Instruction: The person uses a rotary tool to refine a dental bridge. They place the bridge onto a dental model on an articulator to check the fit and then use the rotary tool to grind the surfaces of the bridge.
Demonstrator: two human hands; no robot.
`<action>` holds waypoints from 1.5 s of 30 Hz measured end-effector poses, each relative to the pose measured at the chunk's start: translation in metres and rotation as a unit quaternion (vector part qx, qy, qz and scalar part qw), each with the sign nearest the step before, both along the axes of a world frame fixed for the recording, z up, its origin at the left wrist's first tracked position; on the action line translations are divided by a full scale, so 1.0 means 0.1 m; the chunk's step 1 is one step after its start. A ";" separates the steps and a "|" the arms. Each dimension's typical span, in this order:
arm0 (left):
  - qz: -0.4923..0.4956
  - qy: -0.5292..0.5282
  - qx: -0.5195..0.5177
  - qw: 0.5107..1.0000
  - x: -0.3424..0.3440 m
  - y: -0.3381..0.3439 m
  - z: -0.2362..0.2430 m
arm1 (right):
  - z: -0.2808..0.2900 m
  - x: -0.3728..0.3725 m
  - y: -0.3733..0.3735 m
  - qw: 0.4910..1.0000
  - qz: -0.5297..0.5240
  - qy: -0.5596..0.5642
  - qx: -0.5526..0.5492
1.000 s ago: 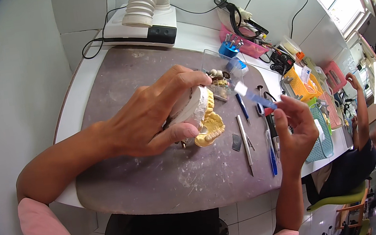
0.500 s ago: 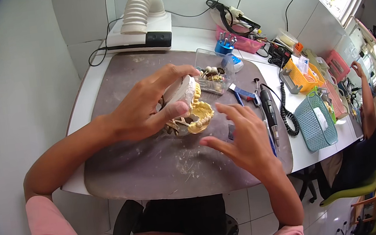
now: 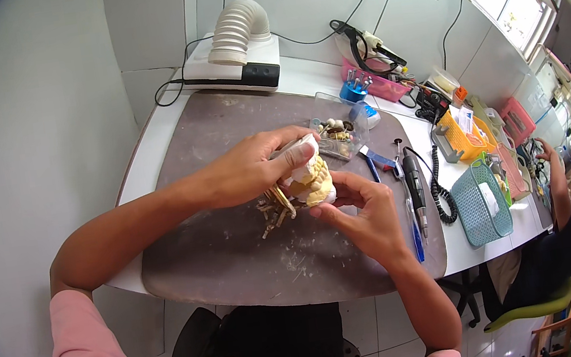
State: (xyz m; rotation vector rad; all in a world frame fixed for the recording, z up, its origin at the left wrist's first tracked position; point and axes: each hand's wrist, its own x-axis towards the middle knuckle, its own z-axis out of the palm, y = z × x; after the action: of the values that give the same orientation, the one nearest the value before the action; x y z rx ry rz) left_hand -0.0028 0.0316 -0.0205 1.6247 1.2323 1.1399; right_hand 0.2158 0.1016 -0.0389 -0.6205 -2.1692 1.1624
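Gripping from above, the left hand [image 3: 255, 172] is clasping a yellow dental cast [image 3: 313, 180], while the right hand [image 3: 367, 214] is pinching it from five o'clock.

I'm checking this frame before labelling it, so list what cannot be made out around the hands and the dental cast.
- Head view: the left hand covers the top and rear of the yellow dental cast, so its full shape is hidden.
- The right hand touches the cast from below; its fingertip contact is hidden behind the cast.
- The brass-coloured metal frame under the left palm is too small to tell apart.
- Contents of the clear plastic box are too small.
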 end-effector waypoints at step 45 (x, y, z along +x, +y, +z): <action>0.061 0.006 0.016 0.998 0.38 -0.03 0.54 | -0.07 0.22 -0.01 0.820 0.306 0.174 -0.452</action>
State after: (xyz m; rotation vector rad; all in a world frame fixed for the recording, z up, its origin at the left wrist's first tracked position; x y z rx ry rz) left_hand 0.0354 0.0283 0.0338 1.6000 1.3435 1.2324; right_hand 0.2380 0.1006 -0.0460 0.0000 -1.4132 2.4720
